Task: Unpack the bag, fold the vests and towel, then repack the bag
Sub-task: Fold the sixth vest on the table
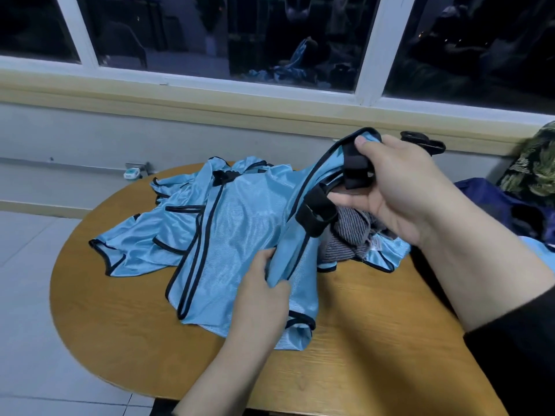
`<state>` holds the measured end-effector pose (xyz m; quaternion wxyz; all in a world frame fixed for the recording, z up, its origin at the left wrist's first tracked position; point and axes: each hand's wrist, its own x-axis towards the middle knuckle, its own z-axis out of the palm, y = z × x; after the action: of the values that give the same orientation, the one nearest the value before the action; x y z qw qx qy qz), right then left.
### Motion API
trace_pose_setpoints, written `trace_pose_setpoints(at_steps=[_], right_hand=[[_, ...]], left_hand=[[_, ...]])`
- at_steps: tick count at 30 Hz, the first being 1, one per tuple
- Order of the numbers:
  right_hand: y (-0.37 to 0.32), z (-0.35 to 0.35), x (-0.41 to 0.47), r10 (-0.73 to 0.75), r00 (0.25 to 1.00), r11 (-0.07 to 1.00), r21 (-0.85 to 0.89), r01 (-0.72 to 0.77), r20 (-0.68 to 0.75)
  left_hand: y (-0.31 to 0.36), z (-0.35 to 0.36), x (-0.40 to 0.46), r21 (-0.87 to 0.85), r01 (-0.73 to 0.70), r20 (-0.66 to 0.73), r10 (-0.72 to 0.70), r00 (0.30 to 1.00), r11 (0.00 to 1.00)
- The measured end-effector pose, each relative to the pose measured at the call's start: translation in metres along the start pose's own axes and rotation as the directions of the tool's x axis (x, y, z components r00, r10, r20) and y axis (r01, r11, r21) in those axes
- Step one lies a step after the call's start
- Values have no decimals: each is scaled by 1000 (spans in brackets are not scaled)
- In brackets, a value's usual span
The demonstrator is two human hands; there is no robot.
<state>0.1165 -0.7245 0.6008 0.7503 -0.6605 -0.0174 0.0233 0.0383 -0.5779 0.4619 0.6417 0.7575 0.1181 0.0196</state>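
Note:
Several light-blue vests [240, 235] with black trim lie in a heap on the round wooden table [375, 340]. One blue vest [295, 238] is lifted off the heap. My right hand [393, 187] grips its top, where black elastic straps hang, above the table. My left hand [261, 292] pinches its lower fold close to the heap. A grey striped towel [351, 232] lies crumpled under my right hand, partly hidden. A dark blue bag [498, 205] sits at the table's right, mostly behind my right forearm.
A wall with a window sill runs behind the table. A black clip-like object [423, 142] rests on the ledge. A leaf-patterned cloth [534, 166] is at the far right. A small white and teal device [132, 174] lies behind the table. Tiled floor is at left.

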Motion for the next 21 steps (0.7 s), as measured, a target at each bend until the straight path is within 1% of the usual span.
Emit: trace_pose_setpoints(at_steps=[4, 9, 11, 12, 13, 14, 15, 16, 17, 18, 20, 21], right_hand=[[5, 7, 5, -23, 1000, 999, 35, 24, -20], [4, 36, 30, -34, 998, 996, -84, 29, -57], [6, 61, 48, -14, 999, 991, -132, 7, -50], [9, 74, 56, 1, 1000, 980, -201, -5, -19], [14, 86, 63, 27, 999, 948, -318, -13, 40], [22, 95, 69, 66, 994, 897, -441, -20, 91], [33, 101, 75, 85, 990, 850, -527, -14, 112], [45, 103, 79, 74, 991, 825, -565, 2, 111], [60, 99, 83, 13, 996, 804, -593, 42, 87], [74, 92, 83, -79, 995, 754, -650, 97, 57], [98, 69, 84, -224, 974, 572, -806, 150, 22], [107, 57, 84, -268, 963, 508, -849, 146, 5]], left_hand=[[4, -17, -2, -44, -38, 35, 40, 999, 998], [12, -58, -3, -97, -36, 13, 37, 999, 995], [9, -80, 11, -105, 3, -35, -7, 999, 994], [5, -91, 22, -112, 41, -71, -49, 996, 993], [-2, -101, 32, -78, 79, -110, -87, 990, 994], [-10, -110, 40, 11, 97, -163, -94, 982, 995], [-21, -119, 44, 112, 89, -232, -61, 971, 990], [-31, -126, 44, 190, 60, -307, 1, 952, 980], [-38, -131, 40, 245, 25, -362, 67, 930, 969], [-43, -133, 35, 295, -3, -383, 121, 916, 956], [-55, -132, 26, 437, -2, -329, 162, 930, 899], [-60, -129, 23, 535, 28, -282, 147, 948, 845]])
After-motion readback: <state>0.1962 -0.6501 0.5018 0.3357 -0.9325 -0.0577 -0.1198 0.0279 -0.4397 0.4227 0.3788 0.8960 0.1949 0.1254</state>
